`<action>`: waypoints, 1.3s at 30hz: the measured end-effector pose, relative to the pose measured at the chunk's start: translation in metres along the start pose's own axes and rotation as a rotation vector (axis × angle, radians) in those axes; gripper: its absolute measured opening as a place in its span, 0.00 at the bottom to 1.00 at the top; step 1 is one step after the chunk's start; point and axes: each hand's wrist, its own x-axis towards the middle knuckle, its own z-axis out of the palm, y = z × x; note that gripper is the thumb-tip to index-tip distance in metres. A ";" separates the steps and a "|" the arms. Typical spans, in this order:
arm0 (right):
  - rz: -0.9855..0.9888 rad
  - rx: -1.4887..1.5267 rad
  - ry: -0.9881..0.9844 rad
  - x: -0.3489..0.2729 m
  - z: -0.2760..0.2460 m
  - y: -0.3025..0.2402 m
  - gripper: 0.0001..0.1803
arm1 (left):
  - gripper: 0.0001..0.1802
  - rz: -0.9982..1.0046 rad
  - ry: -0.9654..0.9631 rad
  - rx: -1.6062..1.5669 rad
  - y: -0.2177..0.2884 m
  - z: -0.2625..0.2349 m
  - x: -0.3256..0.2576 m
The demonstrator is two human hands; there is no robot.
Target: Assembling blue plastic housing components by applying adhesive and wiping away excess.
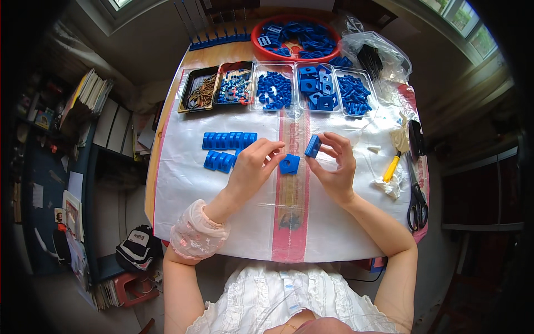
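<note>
My right hand point(336, 167) grips a blue plastic block point(312, 146) between thumb and fingers, tilted up above the table. To its left, my left hand point(255, 167) hovers with thumb and forefinger slightly apart and nothing visible between them. Between the two hands a blue plastic piece with a round hole point(289, 164) lies on the white table cover. Left of my left hand, blue blocks stand in two rows, a far row point(229, 140) and a near row point(218, 161). My left hand hides the right end of the near row.
Along the back stand a tray of brown screws point(201, 92), a tray of small mixed parts point(236, 86) and several clear trays of blue parts point(274, 92). Behind them sits a red basin point(255, 42). At right lie a yellow-handled tool point(391, 168) and black scissors point(417, 206).
</note>
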 end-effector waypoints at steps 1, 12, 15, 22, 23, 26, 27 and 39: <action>0.014 0.006 0.003 0.001 0.000 0.001 0.31 | 0.20 0.027 0.023 0.051 -0.003 0.002 -0.001; 0.046 0.023 -0.044 0.000 0.003 0.003 0.29 | 0.25 0.084 -0.068 0.216 -0.008 0.006 -0.005; 0.043 0.031 -0.039 0.000 0.001 0.002 0.29 | 0.24 -0.050 -0.087 0.013 -0.002 0.004 -0.002; -0.003 0.015 -0.043 -0.001 0.002 0.003 0.30 | 0.24 -0.465 -0.264 -0.951 -0.010 0.000 0.002; -0.022 0.012 -0.065 -0.001 0.001 0.004 0.31 | 0.27 -0.539 -0.315 -1.089 -0.008 -0.001 0.003; -0.073 0.020 -0.106 -0.002 0.000 0.004 0.32 | 0.30 -0.618 -0.341 -1.159 -0.001 -0.003 0.004; -0.089 0.024 -0.116 -0.002 0.000 0.004 0.32 | 0.30 -0.627 -0.332 -1.168 0.000 -0.003 0.004; 0.011 0.039 -0.055 -0.002 0.003 0.002 0.31 | 0.20 -0.429 -0.167 -0.971 -0.001 0.005 0.000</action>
